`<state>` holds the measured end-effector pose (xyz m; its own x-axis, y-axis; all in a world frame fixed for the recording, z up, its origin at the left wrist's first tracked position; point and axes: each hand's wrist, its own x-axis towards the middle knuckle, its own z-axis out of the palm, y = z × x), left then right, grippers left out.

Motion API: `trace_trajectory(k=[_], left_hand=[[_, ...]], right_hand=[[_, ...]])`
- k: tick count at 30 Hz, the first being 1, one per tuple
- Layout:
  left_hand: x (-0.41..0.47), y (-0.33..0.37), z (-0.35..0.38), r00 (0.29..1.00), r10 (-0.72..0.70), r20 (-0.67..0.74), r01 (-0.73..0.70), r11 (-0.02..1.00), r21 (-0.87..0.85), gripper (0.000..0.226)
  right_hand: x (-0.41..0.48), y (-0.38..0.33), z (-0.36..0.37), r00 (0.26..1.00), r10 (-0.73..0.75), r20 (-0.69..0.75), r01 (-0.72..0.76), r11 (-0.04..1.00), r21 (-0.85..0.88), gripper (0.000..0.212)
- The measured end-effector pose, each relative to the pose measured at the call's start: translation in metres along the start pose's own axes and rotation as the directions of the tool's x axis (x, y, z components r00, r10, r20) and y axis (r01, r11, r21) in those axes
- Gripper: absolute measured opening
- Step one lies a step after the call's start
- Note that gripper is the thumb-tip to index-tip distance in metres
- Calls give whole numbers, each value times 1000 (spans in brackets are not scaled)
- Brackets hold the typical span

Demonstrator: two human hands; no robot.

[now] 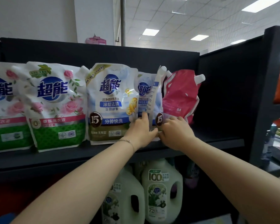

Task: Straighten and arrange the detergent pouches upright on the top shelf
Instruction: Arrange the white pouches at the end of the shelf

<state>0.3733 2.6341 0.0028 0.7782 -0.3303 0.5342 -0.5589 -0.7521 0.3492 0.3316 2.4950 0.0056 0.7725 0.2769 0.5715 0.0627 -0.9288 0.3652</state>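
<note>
Rose pouches (55,104): two stood upright, left on top shelf (217,140).
Blue pouch (110,102): upright, front-facing.
Second blue pouch (144,94): creased, twisted.
Pink pouch (179,96): leaned rightward.

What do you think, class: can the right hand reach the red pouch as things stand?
Probably yes: the right hand, holding the blue pouch, is right next to the red pouch, and nothing stands before it.

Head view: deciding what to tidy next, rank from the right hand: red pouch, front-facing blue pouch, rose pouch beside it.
1. red pouch, just behind the right hand.
2. front-facing blue pouch, to its left.
3. rose pouch, farther left.
</note>
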Motion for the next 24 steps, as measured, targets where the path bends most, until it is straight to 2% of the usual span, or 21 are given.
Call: trace_trajectory(k=[2, 5, 8, 12, 16, 19, 22, 24], left_hand=[[10, 7, 11, 996, -53, -68, 52, 999, -7, 62], [25, 10, 24, 975, -107, -195, 112, 994, 18, 69], [37, 6, 34, 962, -158, -221, 146, 987, -67, 68], [43, 3, 40, 952, -192, -237, 161, 977, -142, 60], [52, 6, 43, 914, -321, -248, 218, 904, -367, 44], [59, 12, 49, 890, -388, -239, 205, 810, -550, 37], [63, 12, 51, 877, -420, -232, 197, 756, -625, 36], [68, 8, 53, 857, -458, -236, 209, 727, -654, 37]], right_hand=[[5, 15, 13, 998, -24, 62, 30, 996, -86, 35], [17, 33, 35, 983, -112, 148, 136, 977, -166, 56], [27, 43, 46, 970, -150, 193, 191, 957, -219, 65], [36, 46, 48, 975, -160, 157, 197, 947, -254, 54], [51, 40, 49, 973, -176, 151, 217, 922, -320, 44], [54, 43, 54, 976, -175, 131, 205, 938, -278, 42], [51, 50, 60, 983, -147, 114, 166, 969, -182, 53], [50, 53, 62, 981, -137, 136, 158, 974, -164, 52]])
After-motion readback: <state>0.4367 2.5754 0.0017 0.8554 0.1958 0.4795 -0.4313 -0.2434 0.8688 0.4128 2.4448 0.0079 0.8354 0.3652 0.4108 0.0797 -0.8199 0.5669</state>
